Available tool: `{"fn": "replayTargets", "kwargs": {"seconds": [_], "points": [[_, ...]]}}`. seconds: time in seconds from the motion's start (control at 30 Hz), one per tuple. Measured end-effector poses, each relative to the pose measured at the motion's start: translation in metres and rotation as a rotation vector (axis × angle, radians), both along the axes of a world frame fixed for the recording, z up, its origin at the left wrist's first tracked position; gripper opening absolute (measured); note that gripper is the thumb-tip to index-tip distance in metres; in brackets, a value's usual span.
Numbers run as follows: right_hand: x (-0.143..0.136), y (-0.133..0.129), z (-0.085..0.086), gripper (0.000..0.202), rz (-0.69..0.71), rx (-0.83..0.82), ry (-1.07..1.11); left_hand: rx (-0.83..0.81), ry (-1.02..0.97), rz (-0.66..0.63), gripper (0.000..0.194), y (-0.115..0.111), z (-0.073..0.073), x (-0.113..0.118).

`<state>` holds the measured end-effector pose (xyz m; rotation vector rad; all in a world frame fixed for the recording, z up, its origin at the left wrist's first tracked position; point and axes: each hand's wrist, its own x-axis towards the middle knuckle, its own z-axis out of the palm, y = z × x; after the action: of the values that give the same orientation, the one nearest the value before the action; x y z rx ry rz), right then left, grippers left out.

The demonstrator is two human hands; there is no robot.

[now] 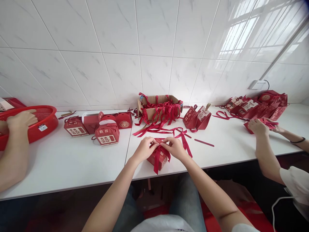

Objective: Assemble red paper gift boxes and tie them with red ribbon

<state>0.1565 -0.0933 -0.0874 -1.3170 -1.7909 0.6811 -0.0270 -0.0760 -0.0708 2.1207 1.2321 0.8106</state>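
Note:
A small red gift box with pale printing sits close to the table's front edge, between my two hands. A red ribbon lies over its top, one tail hanging down the front. My left hand pinches the ribbon at the box's top from the left. From the right, my right hand pinches it too, thumb and forefinger together. The fingertips of both hands nearly meet over the middle, where the ribbon's knot or loop is partly hidden.
Behind stands a cardboard box full of red ribbons, with loose ribbons before it. Finished-looking red boxes stand left, two more right. A co-worker's hand is at a red basket; another person's hands handle a box.

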Motion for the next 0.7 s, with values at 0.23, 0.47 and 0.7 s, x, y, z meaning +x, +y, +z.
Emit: {"fn": "replayTargets", "kwargs": {"seconds": [0.23, 0.47, 0.7], "points": [[0.003, -0.003, 0.003, 0.022, 0.174, 0.122, -0.107, -0.011, -0.041, -0.015, 0.016, -0.004, 0.002, 0.000], [0.008, -0.004, -0.001, 0.034, 0.266, 0.178, -0.248, 0.014, -0.031, 0.000, 0.015, -0.004, -0.003, -0.002], [0.018, -0.006, -0.001, 0.042, 0.358, 0.181, -0.351, 0.024, -0.011, 0.002, 0.016, -0.004, -0.005, -0.007]]}}
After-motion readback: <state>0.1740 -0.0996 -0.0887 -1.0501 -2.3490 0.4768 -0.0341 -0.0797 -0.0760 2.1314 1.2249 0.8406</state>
